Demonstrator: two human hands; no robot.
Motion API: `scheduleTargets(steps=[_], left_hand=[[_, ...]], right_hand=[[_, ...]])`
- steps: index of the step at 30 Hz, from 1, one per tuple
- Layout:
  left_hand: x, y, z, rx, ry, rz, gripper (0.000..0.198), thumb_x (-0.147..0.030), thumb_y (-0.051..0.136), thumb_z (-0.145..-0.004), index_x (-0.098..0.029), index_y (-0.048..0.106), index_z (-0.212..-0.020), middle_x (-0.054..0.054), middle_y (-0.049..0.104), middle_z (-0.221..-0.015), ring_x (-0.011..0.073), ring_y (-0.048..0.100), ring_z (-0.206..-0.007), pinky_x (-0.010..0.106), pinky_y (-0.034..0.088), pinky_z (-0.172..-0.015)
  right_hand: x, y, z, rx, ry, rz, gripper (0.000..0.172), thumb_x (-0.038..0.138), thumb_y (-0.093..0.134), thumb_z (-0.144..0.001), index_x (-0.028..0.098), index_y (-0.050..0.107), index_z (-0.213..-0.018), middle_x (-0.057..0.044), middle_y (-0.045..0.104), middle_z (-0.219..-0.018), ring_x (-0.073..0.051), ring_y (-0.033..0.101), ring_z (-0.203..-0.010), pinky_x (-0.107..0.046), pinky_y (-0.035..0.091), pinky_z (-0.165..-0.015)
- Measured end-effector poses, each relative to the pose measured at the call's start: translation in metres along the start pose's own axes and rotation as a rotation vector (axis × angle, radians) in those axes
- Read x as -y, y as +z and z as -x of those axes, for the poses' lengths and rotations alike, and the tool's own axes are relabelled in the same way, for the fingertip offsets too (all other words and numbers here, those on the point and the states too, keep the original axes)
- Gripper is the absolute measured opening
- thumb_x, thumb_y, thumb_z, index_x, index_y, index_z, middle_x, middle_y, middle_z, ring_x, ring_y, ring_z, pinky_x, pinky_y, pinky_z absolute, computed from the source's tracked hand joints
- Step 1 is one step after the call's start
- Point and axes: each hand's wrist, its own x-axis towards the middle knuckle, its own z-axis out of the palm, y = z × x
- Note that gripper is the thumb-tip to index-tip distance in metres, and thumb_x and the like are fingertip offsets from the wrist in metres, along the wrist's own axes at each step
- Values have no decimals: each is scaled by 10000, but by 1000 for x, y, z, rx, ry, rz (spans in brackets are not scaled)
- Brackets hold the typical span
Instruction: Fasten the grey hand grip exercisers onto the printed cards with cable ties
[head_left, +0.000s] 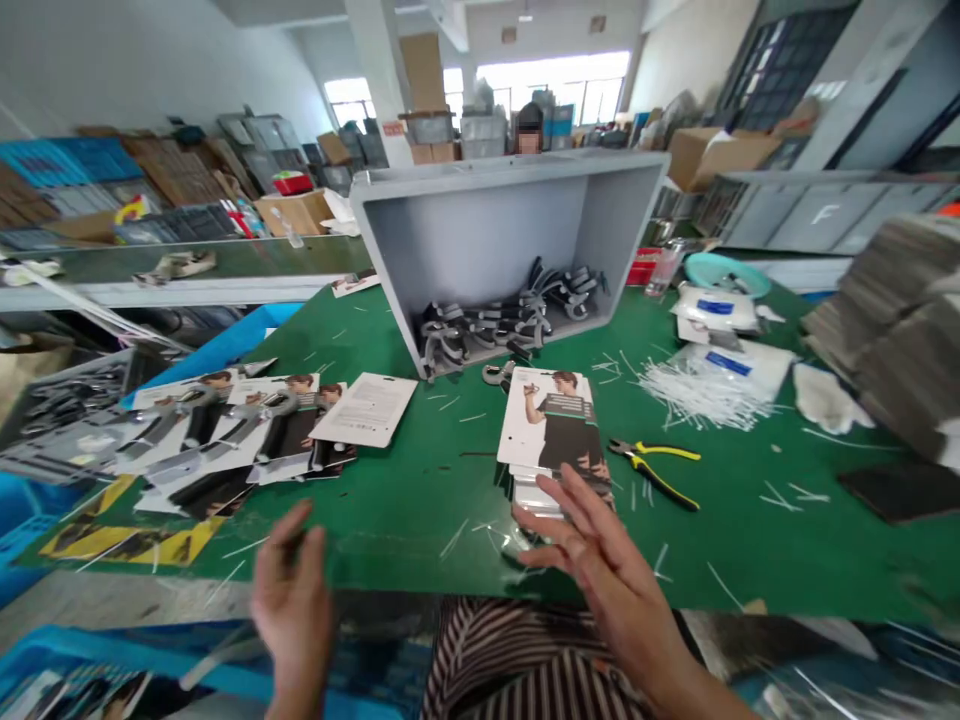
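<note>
My right hand has its fingers apart, over the near end of a stack of printed backing cards; I cannot tell whether the fingertips touch it. Nothing is gripped in it. Beyond the table's near edge, my left hand is smeared by motion, its visible fingers apart and nothing seen in them. Further left lie several carded hand tools with black and grey handles, overlapping one another. One card rests back side up beside them. Yellow-and-black cutting pliers lie with handles spread, right of the stack.
A grey bin on its side holds several grey-and-black tools. White cable ties lie heaped at right, with others scattered about. A blue crate stands below the near edge. A stack of grey cardboard is at far right.
</note>
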Motion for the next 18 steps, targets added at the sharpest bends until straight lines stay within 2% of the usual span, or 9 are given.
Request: scheduleTargets(steps=[3, 5, 7, 11, 14, 18], left_hand=[[-67, 34, 83, 459, -151, 312, 299, -410, 586, -890, -228, 673, -1110, 59, 678, -1217, 254, 586, -1189, 396, 424, -1070], [-99, 51, 115, 679, -257, 541, 317, -408, 584, -902, -219, 655, -1146, 80, 688, -1202, 242, 619, -1152, 384, 463, -1033], [-120, 61, 131, 800, -307, 687, 344, -390, 628, -880, -213, 636, -1175, 88, 692, -1177, 232, 646, -1093, 369, 499, -983], [-142, 64, 139, 904, -311, 783, 226, -324, 681, -850, -209, 647, -1042, 53, 684, -1069, 185, 652, -951, 313, 527, -882], [-148, 63, 143, 914, -256, 788, 109, -297, 661, -868, -207, 631, -921, 22, 661, -967, 159, 623, -918, 278, 506, -874], [-149, 65, 146, 892, -225, 749, 126, -325, 672, -856, -213, 621, -881, 14, 639, -909, 165, 606, -919, 261, 492, -856]], right_hand=[[4, -6, 8, 52, 35, -116, 480, 292, 495, -992, 382, 411, -1456, -80, 348, -1564, -314, 540, -1276, -434, 617, -788], [8, -10, 15, 83, 73, -180, 483, 285, 510, -981, 382, 426, -1446, -80, 334, -1569, -332, 509, -1303, -396, 635, -698], [12, -13, 23, 86, 112, -228, 484, 281, 525, -968, 372, 444, -1436, -83, 338, -1566, -344, 497, -1311, -354, 637, -619], [20, -18, 37, 68, 164, -273, 503, 280, 564, -936, 341, 472, -1426, -97, 404, -1529, -342, 517, -1286, -286, 622, -531], [23, -20, 43, 67, 181, -279, 472, 277, 586, -920, 303, 531, -1388, -112, 457, -1494, -322, 573, -1219, -263, 611, -527], [21, -20, 44, 31, 171, -261, 433, 278, 616, -898, 297, 594, -1330, -119, 526, -1438, -281, 651, -1098, -255, 594, -528]])
